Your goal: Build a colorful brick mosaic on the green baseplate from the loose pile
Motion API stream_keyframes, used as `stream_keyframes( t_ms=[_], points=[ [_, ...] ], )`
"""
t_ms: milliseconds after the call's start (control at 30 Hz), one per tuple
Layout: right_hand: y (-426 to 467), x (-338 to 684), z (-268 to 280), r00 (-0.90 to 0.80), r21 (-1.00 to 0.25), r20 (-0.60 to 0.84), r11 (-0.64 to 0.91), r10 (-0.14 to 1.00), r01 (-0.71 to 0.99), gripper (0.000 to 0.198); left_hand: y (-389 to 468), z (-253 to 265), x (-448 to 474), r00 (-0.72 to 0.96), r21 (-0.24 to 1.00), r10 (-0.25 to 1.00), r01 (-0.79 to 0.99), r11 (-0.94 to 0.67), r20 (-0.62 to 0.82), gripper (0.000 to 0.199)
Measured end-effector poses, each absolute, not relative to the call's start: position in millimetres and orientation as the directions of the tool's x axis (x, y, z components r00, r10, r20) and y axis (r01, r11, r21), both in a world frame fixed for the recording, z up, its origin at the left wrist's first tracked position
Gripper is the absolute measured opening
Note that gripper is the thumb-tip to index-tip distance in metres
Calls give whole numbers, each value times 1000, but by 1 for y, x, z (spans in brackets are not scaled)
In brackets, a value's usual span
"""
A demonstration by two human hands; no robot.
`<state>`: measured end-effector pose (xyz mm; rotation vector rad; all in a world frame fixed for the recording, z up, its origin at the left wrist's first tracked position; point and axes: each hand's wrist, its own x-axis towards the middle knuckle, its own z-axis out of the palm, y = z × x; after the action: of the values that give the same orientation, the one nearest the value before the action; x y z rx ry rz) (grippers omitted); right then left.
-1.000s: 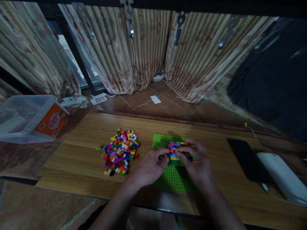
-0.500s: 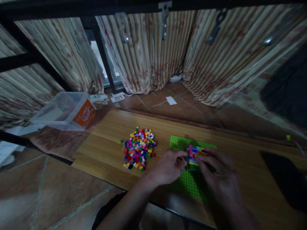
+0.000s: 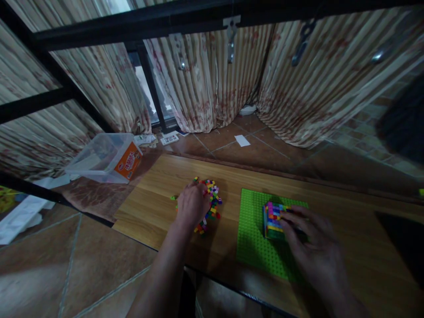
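My left hand [image 3: 193,204] reaches over a loose pile of small multicoloured toy bricks [image 3: 213,207], covering much of it. Its fingertips point down among the bricks and are hidden behind the back of the hand. My right hand [image 3: 313,240] grips the right side of a brick-built block [image 3: 273,221] with thumb and fingers. Rows of pink, blue, red, yellow and green bricks make up that block. Underneath it lies a green studded baseplate [image 3: 250,238], partly shaded by the right hand.
The wooden table [image 3: 145,198] carries everything at hand, with a dark flat object [image 3: 397,243] at its right. A clear plastic box [image 3: 102,159] with an orange label stands beyond the left end. Striped curtains [image 3: 205,84] and a black frame [image 3: 149,26] rise behind.
My left hand has left the brick-built block and moved left onto the pile. My right hand stays at the block. The view has shifted slightly.
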<state>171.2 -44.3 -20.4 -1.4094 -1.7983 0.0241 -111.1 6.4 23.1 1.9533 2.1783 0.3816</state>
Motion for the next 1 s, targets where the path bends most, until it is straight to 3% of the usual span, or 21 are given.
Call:
stream_keyframes(
  t_ms=[133, 567, 667, 733, 867, 933, 1000],
  points=[
    [-45, 170, -17, 57, -535, 560, 308, 826, 787, 22, 6, 19, -109, -88, 247, 996, 966, 81, 14, 23],
    [-45, 172, -6, 236, -656, 548, 237, 802, 717, 17, 10, 24, -107, -42, 248, 999, 968, 34, 27, 21],
    [-44, 172, -4, 255, -662, 560, 241, 788, 710, 17, 10, 24, -105, -74, 366, 995, 930, 44, 71, 18],
    [-44, 171, -4, 261, -675, 562, 253, 785, 693, 16, 9, 24, -99, -72, 536, 995, 844, 24, 68, 15],
    [-46, 165, -3, 213, -696, 557, 310, 803, 648, 14, 1, 27, -72, 85, 904, 996, 426, -29, -8, 14],
    [-48, 161, -1, 145, -685, 549, 344, 823, 642, 13, -6, 28, -55, 209, 983, 974, 179, 47, -84, 16],
    [-51, 158, 1, 55, -662, 541, 385, 839, 644, 16, -12, 29, -40, 289, 985, 942, 3, 174, -168, 20]
  ],
)
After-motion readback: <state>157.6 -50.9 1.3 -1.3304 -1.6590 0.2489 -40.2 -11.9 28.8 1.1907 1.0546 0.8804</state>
